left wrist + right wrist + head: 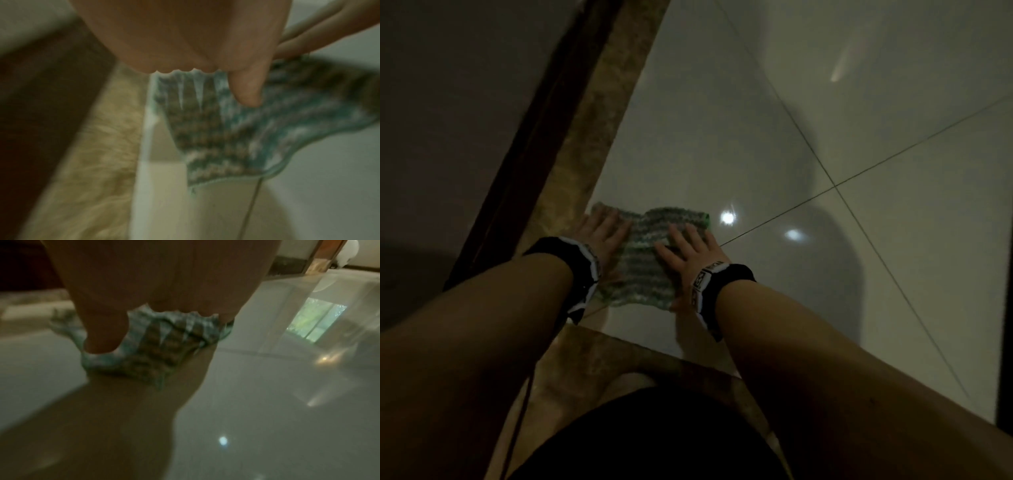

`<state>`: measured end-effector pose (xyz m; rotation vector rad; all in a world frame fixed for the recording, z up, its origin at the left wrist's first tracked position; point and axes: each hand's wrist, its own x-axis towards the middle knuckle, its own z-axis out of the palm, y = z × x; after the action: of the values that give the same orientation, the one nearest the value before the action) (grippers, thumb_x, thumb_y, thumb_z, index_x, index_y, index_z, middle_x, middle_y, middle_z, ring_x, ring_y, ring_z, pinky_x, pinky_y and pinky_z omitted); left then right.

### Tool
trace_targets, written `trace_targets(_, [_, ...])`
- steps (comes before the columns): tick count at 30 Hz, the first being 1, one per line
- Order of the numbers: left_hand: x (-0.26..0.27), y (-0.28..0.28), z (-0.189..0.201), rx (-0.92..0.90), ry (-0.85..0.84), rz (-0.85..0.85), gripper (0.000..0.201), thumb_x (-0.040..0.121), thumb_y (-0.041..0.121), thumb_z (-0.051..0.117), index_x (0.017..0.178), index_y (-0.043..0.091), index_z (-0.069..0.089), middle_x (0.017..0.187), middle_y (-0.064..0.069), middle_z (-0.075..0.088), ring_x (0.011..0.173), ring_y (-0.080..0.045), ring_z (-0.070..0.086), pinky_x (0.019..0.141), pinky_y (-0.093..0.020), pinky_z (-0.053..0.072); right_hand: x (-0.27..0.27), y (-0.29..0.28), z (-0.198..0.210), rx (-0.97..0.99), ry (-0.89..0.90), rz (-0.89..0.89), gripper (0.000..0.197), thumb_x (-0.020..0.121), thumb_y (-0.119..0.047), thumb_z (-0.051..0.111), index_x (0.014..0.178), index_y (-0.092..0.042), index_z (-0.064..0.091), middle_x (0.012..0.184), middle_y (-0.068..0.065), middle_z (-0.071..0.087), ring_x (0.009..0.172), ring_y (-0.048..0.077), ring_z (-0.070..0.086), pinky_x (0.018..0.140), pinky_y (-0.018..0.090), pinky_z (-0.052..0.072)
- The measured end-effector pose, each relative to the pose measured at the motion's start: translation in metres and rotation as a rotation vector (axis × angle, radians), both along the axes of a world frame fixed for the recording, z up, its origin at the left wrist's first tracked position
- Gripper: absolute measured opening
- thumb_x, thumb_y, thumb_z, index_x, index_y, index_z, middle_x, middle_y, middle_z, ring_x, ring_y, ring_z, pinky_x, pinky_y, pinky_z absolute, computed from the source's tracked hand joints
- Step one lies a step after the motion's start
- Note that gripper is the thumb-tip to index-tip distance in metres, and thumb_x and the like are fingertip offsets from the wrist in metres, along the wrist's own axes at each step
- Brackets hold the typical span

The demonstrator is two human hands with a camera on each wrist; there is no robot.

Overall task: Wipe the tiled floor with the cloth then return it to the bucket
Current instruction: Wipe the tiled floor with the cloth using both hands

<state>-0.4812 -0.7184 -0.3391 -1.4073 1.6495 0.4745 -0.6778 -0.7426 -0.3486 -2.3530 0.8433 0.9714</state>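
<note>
Cloth (643, 253): green-and-white, knitted-looking, spread flat on the pale tiled floor (722, 144) in the lower middle of the head view, its left edge just beside the brown marbled border strip (592, 137). Left hand (604, 229) pressing on the cloth's left part, right hand (688, 250) on its right part; fingers (678, 236) of both straight and spread apart, flat on the fabric, not curled round it. Same seen from the wrist views, though blurred: palm down, thumb resting on the weave. Bucket nowhere in view.

Judged as mid-wipe, with much of the floor toward the upper right of the frame probably not yet covered. To do this step well: keep both palms flat and weight even, so the cloth slides as one sheet instead of bunching between the hands; push in straight overlapping lanes along the grout lines (859, 174); hold the left edge against the border strip so no margin gets skipped. Glossy tile, so likely slippery under a loaded cloth; lean forward gradually.
</note>
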Motion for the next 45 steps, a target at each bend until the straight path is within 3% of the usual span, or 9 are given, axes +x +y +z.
trace_targets(4, [0.0, 0.0, -0.029, 0.039, 0.072, 0.084, 0.096, 0.094, 0.056, 0.044, 0.152, 0.019, -0.022, 0.157, -0.011, -0.029, 0.148, -0.032, -0.018, 0.122, -0.04, 0.001, 0.0, 0.004, -0.028, -0.047, -0.041, 0.016, 0.108, 0.077, -0.064, 0.06, 0.149, -0.032, -0.015, 0.157, 0.007, -0.026, 0.144, 0.032, -0.022, 0.117, 0.045, -0.01])
trace_targets(8, [0.003, -0.005, -0.04, -0.014, 0.099, 0.111, 0.107, 0.087, 0.066, 0.046, 0.149, 0.016, -0.025, 0.156, -0.015, -0.031, 0.146, -0.035, -0.021, 0.121, -0.043, -0.002, 0.004, -0.01, -0.041, -0.071, -0.06, -0.02, 0.107, 0.076, -0.071, 0.054, 0.147, -0.035, -0.017, 0.155, 0.005, -0.029, 0.143, 0.031, -0.025, 0.116, 0.044, -0.013])
trace_targets(16, [0.004, -0.088, -0.046, -0.164, 0.164, 0.191, 0.117, 0.079, 0.069, 0.054, 0.151, 0.016, -0.022, 0.157, -0.017, -0.026, 0.147, -0.037, -0.018, 0.121, -0.046, 0.0, 0.012, -0.091, -0.038, -0.124, -0.002, -0.137, 0.104, 0.078, -0.069, 0.055, 0.147, -0.037, -0.016, 0.156, 0.003, -0.028, 0.145, 0.031, -0.021, 0.118, 0.042, -0.008])
trace_targets(27, [0.025, -0.172, -0.062, -0.303, 0.301, 0.066, 0.121, 0.072, 0.066, 0.065, 0.153, 0.019, -0.011, 0.159, -0.018, -0.017, 0.147, -0.039, -0.013, 0.119, -0.049, 0.002, 0.025, -0.162, -0.043, -0.125, 0.01, -0.256, 0.112, 0.071, -0.072, 0.059, 0.147, -0.037, -0.016, 0.155, 0.005, -0.029, 0.144, 0.033, -0.023, 0.118, 0.045, -0.007])
trace_targets(41, [0.029, -0.192, -0.058, -0.251, 0.228, -0.009, 0.117, 0.076, 0.072, 0.055, 0.152, 0.022, -0.019, 0.157, -0.014, -0.027, 0.147, -0.035, -0.02, 0.121, -0.046, -0.002, 0.037, -0.179, -0.04, -0.08, 0.045, -0.33, 0.117, 0.067, -0.072, 0.063, 0.147, -0.038, -0.016, 0.155, 0.005, -0.031, 0.143, 0.033, -0.024, 0.117, 0.046, -0.008])
trace_targets(45, [0.034, -0.187, -0.064, -0.337, 0.33, 0.013, 0.117, 0.073, 0.07, 0.06, 0.153, 0.023, -0.012, 0.159, -0.015, -0.021, 0.147, -0.036, -0.016, 0.12, -0.047, -0.003, 0.031, -0.173, -0.038, -0.12, 0.038, -0.343, 0.115, 0.068, -0.074, 0.06, 0.148, -0.037, -0.015, 0.156, 0.004, -0.027, 0.145, 0.031, -0.021, 0.118, 0.043, -0.007])
